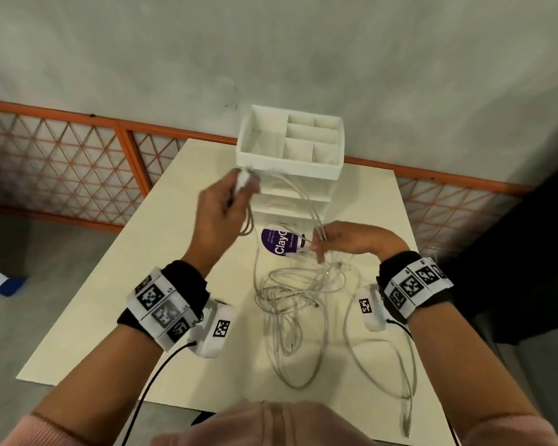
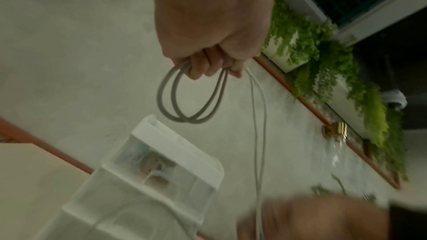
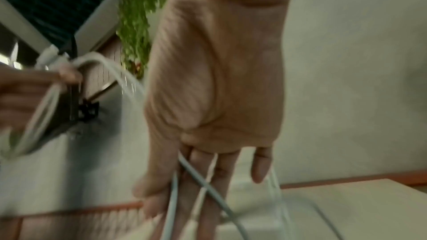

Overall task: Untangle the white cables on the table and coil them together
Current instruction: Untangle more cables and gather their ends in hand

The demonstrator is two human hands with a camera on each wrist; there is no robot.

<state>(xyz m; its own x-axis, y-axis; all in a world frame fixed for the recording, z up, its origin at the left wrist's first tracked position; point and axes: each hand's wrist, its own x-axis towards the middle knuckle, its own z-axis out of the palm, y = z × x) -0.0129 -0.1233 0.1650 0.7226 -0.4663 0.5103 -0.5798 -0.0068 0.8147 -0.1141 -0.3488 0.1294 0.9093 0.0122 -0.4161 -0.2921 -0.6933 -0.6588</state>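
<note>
White cables (image 1: pixel 290 294) run from left hand (image 1: pixel 221 210) through right hand (image 1: pixel 342 241).

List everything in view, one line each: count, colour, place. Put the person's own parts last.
white cables: several, count unclear, white; tangled on the table's middle, strands rising to both hands.
table: one, cream; in front of the person.
drawer organiser: one, white, open compartments on top; far end of the table.
round sticker: one, purple with white lettering; on the table before the organiser.
railing: one, orange with lattice panels; behind the table.
hanging plants: several, green; along the wall, left wrist view.
wrist bands: two, black with white marker tags; one on each wrist.
left hand: raised, grips cable loops and a white plug end.
right hand: low over the tangle, strands running through its fingers.
</note>
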